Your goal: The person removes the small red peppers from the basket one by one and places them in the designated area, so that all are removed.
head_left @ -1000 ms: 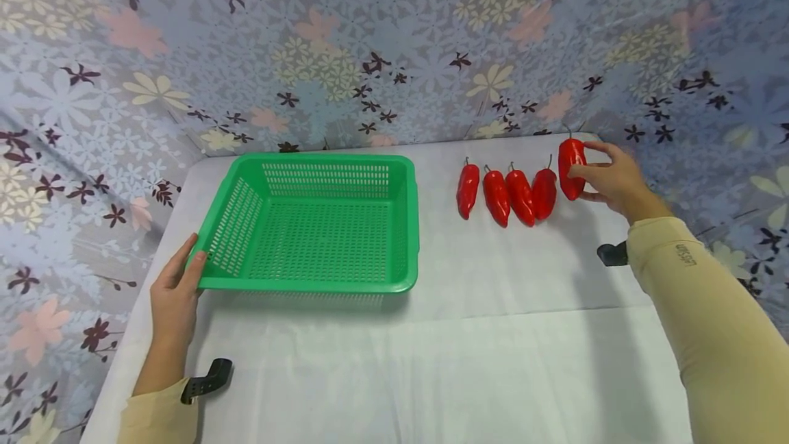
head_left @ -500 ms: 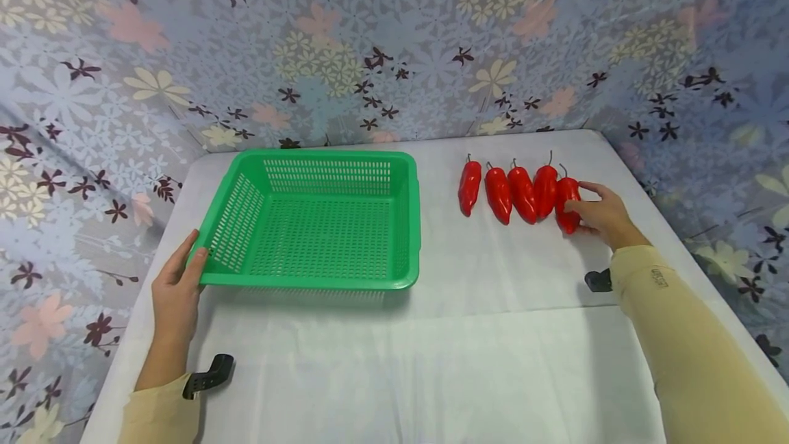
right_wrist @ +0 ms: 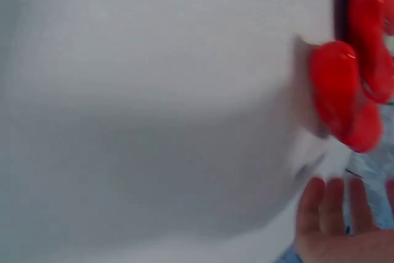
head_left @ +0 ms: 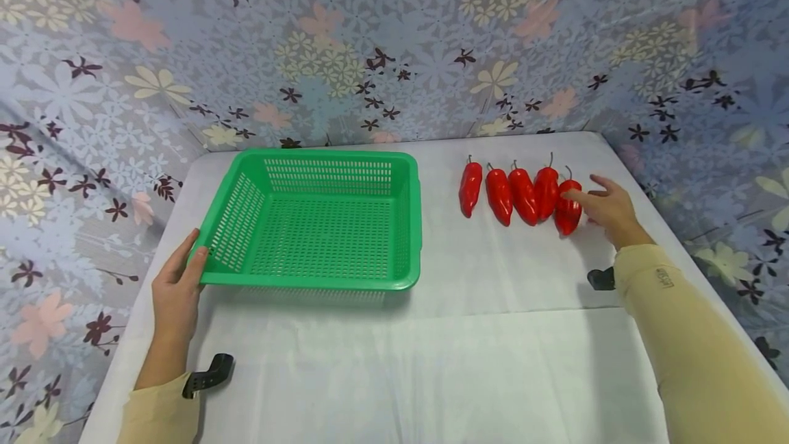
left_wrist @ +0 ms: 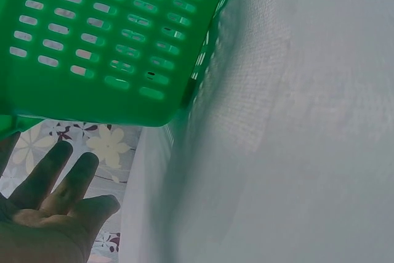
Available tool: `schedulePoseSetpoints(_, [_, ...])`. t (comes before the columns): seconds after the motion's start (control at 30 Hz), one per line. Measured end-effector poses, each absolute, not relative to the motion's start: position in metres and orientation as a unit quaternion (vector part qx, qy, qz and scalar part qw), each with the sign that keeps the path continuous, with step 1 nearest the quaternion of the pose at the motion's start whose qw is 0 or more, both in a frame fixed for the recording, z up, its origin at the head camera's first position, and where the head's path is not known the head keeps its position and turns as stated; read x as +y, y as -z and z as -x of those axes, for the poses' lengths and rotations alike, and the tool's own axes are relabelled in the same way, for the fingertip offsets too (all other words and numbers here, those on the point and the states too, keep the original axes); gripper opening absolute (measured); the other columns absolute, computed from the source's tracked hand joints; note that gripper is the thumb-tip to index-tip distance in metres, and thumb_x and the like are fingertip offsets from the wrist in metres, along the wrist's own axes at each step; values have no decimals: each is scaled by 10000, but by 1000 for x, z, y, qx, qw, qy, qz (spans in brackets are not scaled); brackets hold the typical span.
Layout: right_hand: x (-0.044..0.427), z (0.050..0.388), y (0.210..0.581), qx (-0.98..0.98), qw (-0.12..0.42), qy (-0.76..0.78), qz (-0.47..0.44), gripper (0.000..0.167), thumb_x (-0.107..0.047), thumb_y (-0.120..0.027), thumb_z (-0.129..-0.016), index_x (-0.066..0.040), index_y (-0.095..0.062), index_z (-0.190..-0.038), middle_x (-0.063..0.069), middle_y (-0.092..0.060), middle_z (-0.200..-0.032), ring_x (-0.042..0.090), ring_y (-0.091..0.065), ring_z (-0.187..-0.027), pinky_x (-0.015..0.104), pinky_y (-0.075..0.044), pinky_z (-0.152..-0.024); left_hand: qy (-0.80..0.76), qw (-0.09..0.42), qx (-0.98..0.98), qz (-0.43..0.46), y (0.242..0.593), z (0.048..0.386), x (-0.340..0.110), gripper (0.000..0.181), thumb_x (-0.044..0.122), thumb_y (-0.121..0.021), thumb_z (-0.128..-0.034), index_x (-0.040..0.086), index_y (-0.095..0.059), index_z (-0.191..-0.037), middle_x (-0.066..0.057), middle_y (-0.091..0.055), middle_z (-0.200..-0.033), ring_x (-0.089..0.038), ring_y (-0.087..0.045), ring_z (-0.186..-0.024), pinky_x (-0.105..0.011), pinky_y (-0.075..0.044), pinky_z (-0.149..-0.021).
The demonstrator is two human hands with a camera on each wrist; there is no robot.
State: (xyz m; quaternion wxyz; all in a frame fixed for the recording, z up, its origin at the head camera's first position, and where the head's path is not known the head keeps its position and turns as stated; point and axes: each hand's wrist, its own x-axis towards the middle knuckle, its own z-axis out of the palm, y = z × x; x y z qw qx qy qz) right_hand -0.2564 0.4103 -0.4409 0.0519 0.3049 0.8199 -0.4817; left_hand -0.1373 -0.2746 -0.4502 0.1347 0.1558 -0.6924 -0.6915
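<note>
At the near left corner of the green plastic basket (head_left: pixel 320 285), my left hand (head_left: pixel 175 286) pinches the rim between thumb and forefinger. In the left wrist view, the other fingers (left_wrist: pixel 77 177) stretch out loosely below the basket wall. Several shiny red peppers with thin stems lie in a row to the right of the basket. My right hand (head_left: pixel 609 211) is spread beside the rightmost red pepper (head_left: pixel 568 214), one finger over it in the head view. A gap separates the fingers from that pepper (right_wrist: pixel 338 90) in the right wrist view.
A white cloth (head_left: pixel 431 362) covers the table. Patterned floral fabric (head_left: pixel 394 46) hangs behind it and along the sides. The leftmost pepper (head_left: pixel 470 189) lies a little apart from the others, between them and the basket.
My right hand has brought the rightmost pepper down and left, laid it beside the others and let go. The left hand has stayed at the basket corner.
</note>
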Motion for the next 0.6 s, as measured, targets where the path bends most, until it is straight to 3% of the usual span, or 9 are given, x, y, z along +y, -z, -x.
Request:
schedulePoseSetpoints(0.13, [415,263,411,823,-29,474,-312,1062,-638,-721,-822,-343,-97,-1629,103,-147,-1672,355,-224,-1485,571,-259,-1150,695,133,-690,-155,450,137,-274,475,257,-664,-998,208,-562,-1459,-31,-449,-1537,-147,-561,-1157,-111,-507,-809])
schedulePoseSetpoints(0.27, [423,267,381,814,-66,492,-302,1019,-603,-727,-832,-403,-102,-1612,22,-145,-1676,279,-217,-1498,476,-250,-1174,694,133,-690,-156,449,136,-273,478,258,-658,-1001,204,-556,-1465,-35,-451,-1534,-143,-566,-1146,-111,-508,-805])
schedulePoseSetpoints(0.43, [427,267,368,801,-76,516,-293,993,-550,-752,-838,-444,-121,-1597,-24,-144,-1672,244,-242,-1491,460,-242,-1178,695,132,-690,-154,447,137,-273,483,265,-657,-1002,204,-551,-1469,-40,-445,-1538,-144,-560,-1158,-110,-506,-810])
schedulePoseSetpoints(0.6, [425,267,370,803,-64,510,-302,1012,-609,-743,-813,-479,-101,-1585,-18,-158,-1672,266,-250,-1488,457,-246,-1178,664,124,-720,-160,447,141,-275,499,297,-651,-1004,215,-534,-1482,-17,-436,-1551,-166,-532,-1221,-121,-494,-859])
